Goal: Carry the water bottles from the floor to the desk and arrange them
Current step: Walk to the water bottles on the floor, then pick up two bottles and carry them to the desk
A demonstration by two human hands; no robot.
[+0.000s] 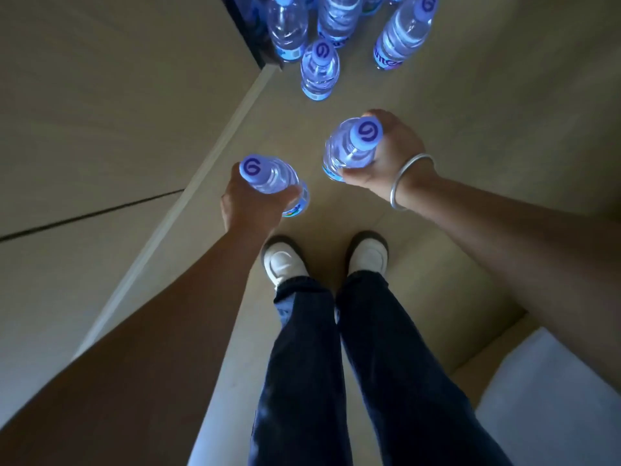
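I look straight down at the floor. My left hand (250,205) grips a clear water bottle (275,181) with a purple cap, held upright above the floor. My right hand (389,156) grips a second bottle (351,149) of the same kind, also upright; a silver bangle sits on that wrist. Further ahead, several more capped bottles (319,70) stand on the tan floor (470,112) in a loose cluster that runs off the top edge. No desk is in view.
A beige wall (100,112) with a pale skirting strip runs along the left, ending at a dark corner edge (258,45) by the bottles. My two feet in white shoes (282,260) stand below the hands. A pale grey block (554,398) fills the bottom right.
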